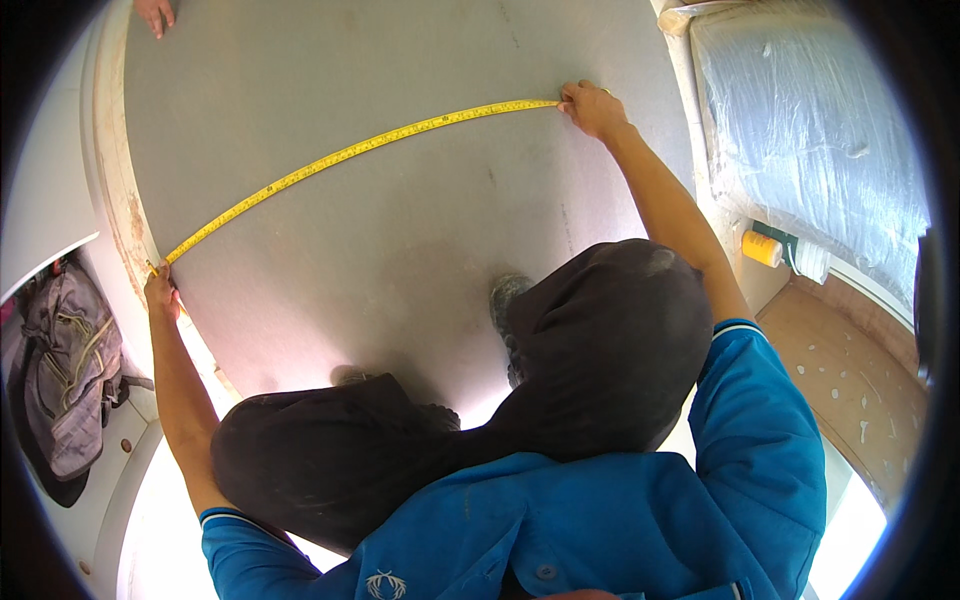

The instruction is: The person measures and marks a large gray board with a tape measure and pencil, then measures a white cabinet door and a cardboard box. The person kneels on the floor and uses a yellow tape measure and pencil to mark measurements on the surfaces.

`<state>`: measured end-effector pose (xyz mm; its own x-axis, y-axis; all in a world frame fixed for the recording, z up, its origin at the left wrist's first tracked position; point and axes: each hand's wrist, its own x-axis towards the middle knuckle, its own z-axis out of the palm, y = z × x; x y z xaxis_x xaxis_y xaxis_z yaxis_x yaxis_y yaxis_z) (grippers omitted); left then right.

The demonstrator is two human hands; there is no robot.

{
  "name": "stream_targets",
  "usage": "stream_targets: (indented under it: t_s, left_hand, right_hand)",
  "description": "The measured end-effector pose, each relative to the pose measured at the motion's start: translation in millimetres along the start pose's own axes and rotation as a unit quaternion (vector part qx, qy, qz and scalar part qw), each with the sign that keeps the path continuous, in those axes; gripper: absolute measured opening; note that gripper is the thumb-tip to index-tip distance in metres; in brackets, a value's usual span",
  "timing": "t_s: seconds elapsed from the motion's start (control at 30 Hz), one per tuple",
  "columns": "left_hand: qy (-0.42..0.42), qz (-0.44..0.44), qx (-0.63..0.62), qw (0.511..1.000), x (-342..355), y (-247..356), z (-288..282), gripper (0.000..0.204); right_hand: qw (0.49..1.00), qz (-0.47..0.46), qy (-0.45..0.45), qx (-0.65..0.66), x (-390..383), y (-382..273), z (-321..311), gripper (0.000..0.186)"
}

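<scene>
A yellow tape measure blade point(365, 147) stretches across a large grey board point(400, 230), bowing slightly away from me. At the board's left edge my left hand point(162, 288) is closed on one end of the blade; a small thin yellowish piece sticks up beside its fingers, too small to name. Farther off to the right, my right hand point(597, 110) pinches the other end, its fingers close to the board's surface. The tape's case is not visible. My knees and shoes are at the near side of the board.
Another person's hand point(155, 14) rests at the far left corner. A grey bag point(75, 375) lies at left. On the right are a plastic-covered panel point(815, 120), a yellow cylindrical container point(762, 248), a white container point(812, 262) and a brown spotted board point(845, 375).
</scene>
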<state>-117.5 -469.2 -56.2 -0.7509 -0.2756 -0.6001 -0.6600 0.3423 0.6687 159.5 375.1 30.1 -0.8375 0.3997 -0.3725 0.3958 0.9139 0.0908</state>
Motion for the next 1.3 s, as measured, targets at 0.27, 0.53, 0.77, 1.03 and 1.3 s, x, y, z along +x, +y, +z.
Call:
stream_targets:
  t_s: [0.27,0.53,0.77,1.03,1.3]
  left_hand:
    - [0.030,0.006,0.023,0.999,18,-7,3,0.020]
    - [0.030,-0.023,0.054,0.998,24,-5,3,0.029]
    - [0.010,-0.013,0.025,1.000,14,-5,-1,0.024]
    - [0.028,0.096,0.237,0.966,17,-2,-10,0.033]
    - [0.045,0.014,0.054,0.997,-16,14,12,0.020]
  right_hand:
    - [0.996,-0.055,-0.068,0.023,-1,-8,-22,0.045]
    - [0.995,0.022,-0.081,-0.056,9,-43,-32,0.051]
    - [0.994,0.024,-0.104,-0.035,-1,-39,-32,0.049]
    - [0.996,0.034,-0.064,-0.046,23,-27,5,0.045]
    - [0.993,0.057,-0.093,-0.044,2,-52,-33,0.046]
